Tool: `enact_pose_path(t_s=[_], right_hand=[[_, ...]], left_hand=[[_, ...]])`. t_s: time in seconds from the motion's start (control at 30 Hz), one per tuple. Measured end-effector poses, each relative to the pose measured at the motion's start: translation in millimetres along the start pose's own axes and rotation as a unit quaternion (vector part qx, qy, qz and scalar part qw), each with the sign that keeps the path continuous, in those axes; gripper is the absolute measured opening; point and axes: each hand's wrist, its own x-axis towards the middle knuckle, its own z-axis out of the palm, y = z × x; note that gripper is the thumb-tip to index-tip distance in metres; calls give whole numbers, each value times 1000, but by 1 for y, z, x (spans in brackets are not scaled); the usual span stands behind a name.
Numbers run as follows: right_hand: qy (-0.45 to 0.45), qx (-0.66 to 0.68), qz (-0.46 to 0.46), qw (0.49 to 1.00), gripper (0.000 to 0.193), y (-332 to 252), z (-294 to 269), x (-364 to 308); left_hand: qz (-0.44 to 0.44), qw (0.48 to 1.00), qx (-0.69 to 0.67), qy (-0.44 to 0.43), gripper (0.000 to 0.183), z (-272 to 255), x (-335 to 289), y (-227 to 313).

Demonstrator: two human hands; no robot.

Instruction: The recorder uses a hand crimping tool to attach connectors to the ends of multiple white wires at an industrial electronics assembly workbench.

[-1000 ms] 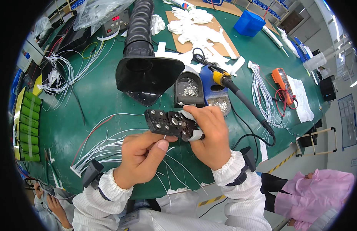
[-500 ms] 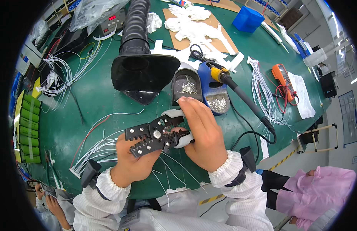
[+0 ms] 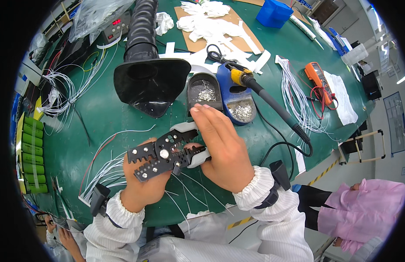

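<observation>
A black wire stripper with grey handles is in my right hand, whose fingers lie along the handles. The tool's toothed jaws stand apart and point left, over my left hand. That hand is closed around a bundle of thin white wires, its fingers partly hidden by the stripper. On the left the bundle ends in a white connector; loose wire ends fan out to the right below the hands. One red wire runs beside the bundle.
Beyond my hands stand a black fume-extractor hood, a solder-scrap tray and a soldering iron in its blue stand. Right lie more white wires and an orange multimeter; left, green battery cells. A person in pink is at right.
My head view has shifted a little, so the bench items sit slightly further left and up. Both hands keep their hold, with the stripper still open over the left hand.
</observation>
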Motion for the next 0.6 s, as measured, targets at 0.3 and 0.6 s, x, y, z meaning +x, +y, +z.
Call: enact_pose_path(t_s=[0.3,0.6], right_hand=[[-8,-12,-11,1000,79,-1,0,0],[-3,-5,-8,1000,80,-1,1,0]], left_hand=[[122,969,211,-37,28,-5,-3,-6],[54,986,155,-39,32,-4,-11,-14]])
